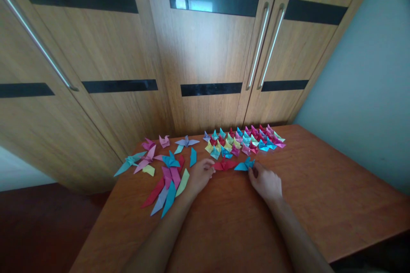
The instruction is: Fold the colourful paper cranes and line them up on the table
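My left hand (200, 175) rests on the brown table (320, 187), fingers curled in a pinch on the left tip of a red folded paper piece (225, 164). My right hand (265, 182) lies to the right, fingertips pinching the edge of a blue folded paper piece (244, 165). The two pieces lie side by side between my hands, touching or nearly so. Just beyond them sits a tight cluster of several small colourful folded pieces (245, 140).
Left of my left hand lies a loose spread of larger folded paper shapes (163, 170) in pink, blue, red and green. Wooden wardrobe doors with metal handles (264, 47) stand right behind the table. A pale wall (368, 76) is at the right.
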`<state>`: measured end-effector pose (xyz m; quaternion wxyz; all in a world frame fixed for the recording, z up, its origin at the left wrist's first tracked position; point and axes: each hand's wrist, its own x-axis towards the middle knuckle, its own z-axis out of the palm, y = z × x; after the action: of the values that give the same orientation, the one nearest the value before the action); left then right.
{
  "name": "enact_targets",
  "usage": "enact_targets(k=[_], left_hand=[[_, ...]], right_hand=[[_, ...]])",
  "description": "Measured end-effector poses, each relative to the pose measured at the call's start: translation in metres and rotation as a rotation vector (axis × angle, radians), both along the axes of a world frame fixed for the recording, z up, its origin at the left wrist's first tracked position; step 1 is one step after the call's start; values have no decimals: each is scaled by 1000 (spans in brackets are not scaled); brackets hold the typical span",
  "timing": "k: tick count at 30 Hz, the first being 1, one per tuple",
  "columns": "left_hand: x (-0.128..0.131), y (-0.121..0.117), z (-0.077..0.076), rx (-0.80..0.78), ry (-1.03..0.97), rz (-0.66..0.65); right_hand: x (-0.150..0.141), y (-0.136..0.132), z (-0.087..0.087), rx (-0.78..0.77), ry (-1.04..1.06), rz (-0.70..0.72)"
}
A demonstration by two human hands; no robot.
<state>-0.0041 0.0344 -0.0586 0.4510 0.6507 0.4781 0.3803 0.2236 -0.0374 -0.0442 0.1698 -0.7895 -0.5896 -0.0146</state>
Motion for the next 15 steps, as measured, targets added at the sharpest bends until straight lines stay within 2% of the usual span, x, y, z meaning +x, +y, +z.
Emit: enact_targets(k=[5,15], left_hand=[[-5,1,-4,19,73,55],[-4,1,-7,82,140,99]], right_hand=[[0,0,2,4,3,-49],[2,5,-3,77,9,-57]])
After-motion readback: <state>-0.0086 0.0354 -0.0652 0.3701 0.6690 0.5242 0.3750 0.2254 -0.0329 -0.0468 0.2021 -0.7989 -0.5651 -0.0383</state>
